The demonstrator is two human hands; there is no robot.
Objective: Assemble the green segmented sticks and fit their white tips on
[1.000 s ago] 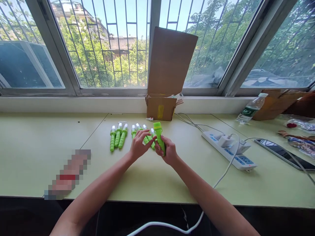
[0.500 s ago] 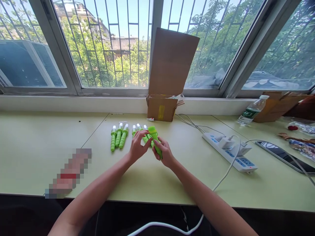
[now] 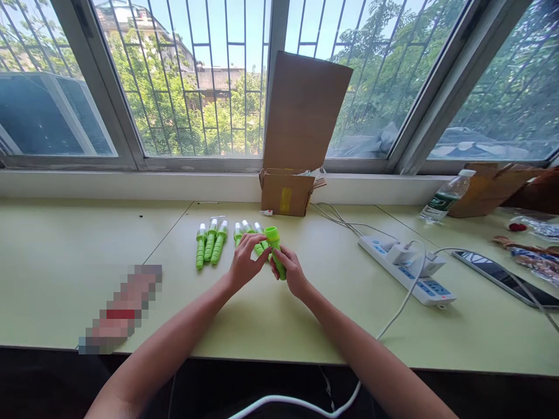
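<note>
My right hand (image 3: 292,270) is wrapped round the ribbed lower part of a green flashlight-shaped tube (image 3: 273,235), whose wide, round end points up and away from me. The fingers and thumb of my left hand (image 3: 245,259) are curled against the left side of that tube, near its wide end. Behind my left hand lies a group of green sticks with white tips (image 3: 238,231), partly covered by the fingers. Further left, three similar green sticks (image 3: 211,240) lie side by side, their white tips toward the window.
An upright-lidded cardboard box (image 3: 286,195) stands by the sill, with a small white-and-red piece (image 3: 267,213) before it. To the right are a power strip (image 3: 406,270) with plugs and cables, a phone (image 3: 502,276) and a plastic bottle (image 3: 448,198). A pixelated patch covers something at left.
The green tube has tilted slightly in my hands, so its wide end now shows its round opening. My left thumb has shifted a little toward the tube. The sticks lie as before.
</note>
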